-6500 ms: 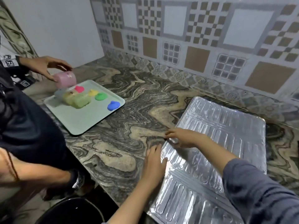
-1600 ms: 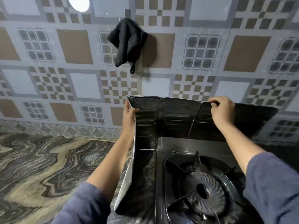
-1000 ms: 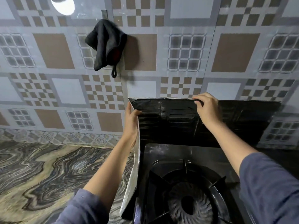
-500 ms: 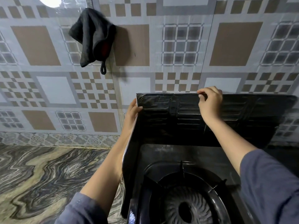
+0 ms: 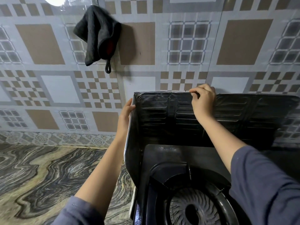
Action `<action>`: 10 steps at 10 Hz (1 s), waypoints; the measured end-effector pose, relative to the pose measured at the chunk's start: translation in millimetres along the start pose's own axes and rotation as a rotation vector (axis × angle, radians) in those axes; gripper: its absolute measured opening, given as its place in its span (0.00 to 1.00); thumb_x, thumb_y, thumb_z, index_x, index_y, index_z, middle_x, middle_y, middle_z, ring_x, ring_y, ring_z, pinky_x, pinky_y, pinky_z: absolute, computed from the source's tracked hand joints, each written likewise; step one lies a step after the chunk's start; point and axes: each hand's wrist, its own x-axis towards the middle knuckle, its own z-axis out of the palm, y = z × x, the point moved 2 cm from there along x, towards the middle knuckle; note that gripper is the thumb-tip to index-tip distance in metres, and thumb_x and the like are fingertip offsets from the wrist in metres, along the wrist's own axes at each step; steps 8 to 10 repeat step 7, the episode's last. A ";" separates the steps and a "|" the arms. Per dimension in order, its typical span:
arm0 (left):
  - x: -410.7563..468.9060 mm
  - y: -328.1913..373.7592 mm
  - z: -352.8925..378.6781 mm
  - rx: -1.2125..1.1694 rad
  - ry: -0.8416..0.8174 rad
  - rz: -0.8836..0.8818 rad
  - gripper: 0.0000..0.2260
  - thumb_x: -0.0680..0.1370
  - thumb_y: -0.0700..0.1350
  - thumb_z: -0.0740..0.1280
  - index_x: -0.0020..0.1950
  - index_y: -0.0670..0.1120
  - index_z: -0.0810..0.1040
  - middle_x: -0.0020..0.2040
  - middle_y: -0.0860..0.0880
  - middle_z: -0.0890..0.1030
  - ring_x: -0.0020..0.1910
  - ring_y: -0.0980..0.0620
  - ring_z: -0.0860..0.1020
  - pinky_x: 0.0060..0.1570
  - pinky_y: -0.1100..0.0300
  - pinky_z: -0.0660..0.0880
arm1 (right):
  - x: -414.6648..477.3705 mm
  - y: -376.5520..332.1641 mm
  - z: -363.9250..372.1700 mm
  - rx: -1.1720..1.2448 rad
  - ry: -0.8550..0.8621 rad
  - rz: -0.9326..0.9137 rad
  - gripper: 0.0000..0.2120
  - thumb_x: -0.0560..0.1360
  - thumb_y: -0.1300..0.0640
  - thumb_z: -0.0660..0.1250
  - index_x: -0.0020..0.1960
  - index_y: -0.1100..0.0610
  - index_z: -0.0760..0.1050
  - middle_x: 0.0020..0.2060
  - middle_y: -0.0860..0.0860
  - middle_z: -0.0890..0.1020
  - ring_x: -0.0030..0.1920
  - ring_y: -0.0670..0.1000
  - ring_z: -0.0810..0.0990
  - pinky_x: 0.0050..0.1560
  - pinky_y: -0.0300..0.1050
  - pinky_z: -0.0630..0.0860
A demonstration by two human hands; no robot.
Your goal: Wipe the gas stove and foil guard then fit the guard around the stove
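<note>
The foil guard [image 5: 162,117] was gripped upright by both hands' closed fingers [image 5: 195,93] behind the gas stove [image 5: 178,184], with its right side seemingly left unfolded.

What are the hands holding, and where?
Both hold the foil guard. The left hand grips its left corner fold near the top; the right hand pinches the back panel's top edge.

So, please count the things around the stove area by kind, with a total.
Black single-burner gas stove: 1
Dark, ribbed foil guard standing folded behind and left of the stove: 1
Dark grey cloth hanging on the tiled wall: 1
Bare hands gripping the guard, left hand and right hand: 2
Total: 5
</note>
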 end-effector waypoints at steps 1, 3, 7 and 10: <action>-3.3 1.7 -1.1 0.046 -0.017 -0.020 0.15 0.80 0.45 0.57 0.66 0.46 0.70 0.58 0.48 0.76 0.57 0.51 0.75 0.56 0.58 0.72 | -3.3 -0.5 0.3 0.009 0.021 0.023 0.07 0.72 0.66 0.67 0.44 0.57 0.82 0.43 0.54 0.79 0.50 0.57 0.73 0.44 0.46 0.70; -7.9 0.8 -7.8 0.195 0.026 0.027 0.10 0.80 0.42 0.59 0.54 0.54 0.76 0.47 0.61 0.78 0.38 0.75 0.76 0.33 0.82 0.68 | -7.4 -7.1 -8.5 -0.011 -0.041 0.019 0.08 0.74 0.64 0.65 0.49 0.58 0.81 0.47 0.54 0.81 0.52 0.56 0.73 0.46 0.43 0.68; -41.4 58.9 -26.3 0.573 0.008 0.049 0.26 0.80 0.54 0.55 0.75 0.45 0.57 0.75 0.46 0.62 0.74 0.47 0.61 0.71 0.52 0.58 | -30.8 -75.4 -73.9 -0.128 -0.355 0.073 0.16 0.78 0.56 0.59 0.63 0.56 0.75 0.62 0.54 0.78 0.63 0.58 0.73 0.63 0.53 0.71; -41.4 58.9 -26.3 0.573 0.008 0.049 0.26 0.80 0.54 0.55 0.75 0.45 0.57 0.75 0.46 0.62 0.74 0.47 0.61 0.71 0.52 0.58 | -30.8 -75.4 -73.9 -0.128 -0.355 0.073 0.16 0.78 0.56 0.59 0.63 0.56 0.75 0.62 0.54 0.78 0.63 0.58 0.73 0.63 0.53 0.71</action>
